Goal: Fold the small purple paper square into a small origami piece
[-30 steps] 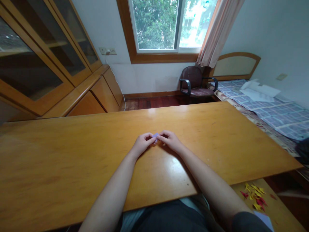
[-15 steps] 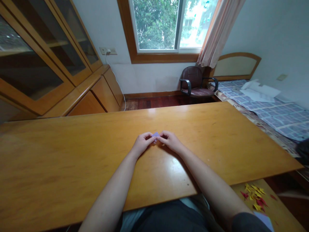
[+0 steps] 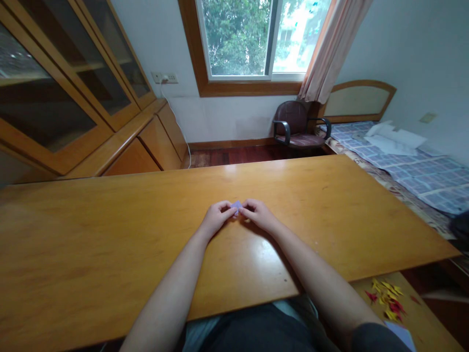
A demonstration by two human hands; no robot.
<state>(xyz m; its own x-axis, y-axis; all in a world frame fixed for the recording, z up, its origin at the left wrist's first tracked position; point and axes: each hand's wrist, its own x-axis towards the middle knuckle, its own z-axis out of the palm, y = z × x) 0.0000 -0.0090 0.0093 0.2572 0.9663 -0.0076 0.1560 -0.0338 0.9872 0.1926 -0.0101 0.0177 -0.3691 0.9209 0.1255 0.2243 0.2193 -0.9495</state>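
Observation:
A small piece of purple folded paper (image 3: pixel 236 206) is held just above the middle of the wooden table (image 3: pixel 139 234). My left hand (image 3: pixel 217 215) pinches its left side between thumb and fingers. On the other side, my right hand (image 3: pixel 256 211) grips the paper with thumb and fingertips. The thumbs are close together at the near edge of the paper. Its lower part is partly hidden by the fingers, and the exact folds are too small to make out.
Right of my body, a lower wooden surface (image 3: pixel 428 318) bears several yellow and red folded-paper pieces (image 3: pixel 389 296) and a pale purple sheet (image 3: pixel 402 333). A brown armchair (image 3: pixel 295 120) stands beyond the table. To the right is a bed (image 3: pixel 414 166); glass-fronted cabinets (image 3: pixel 120 117) line the left.
Both hands stay in place with the purple paper between them. The fingers have shifted very slightly around it.

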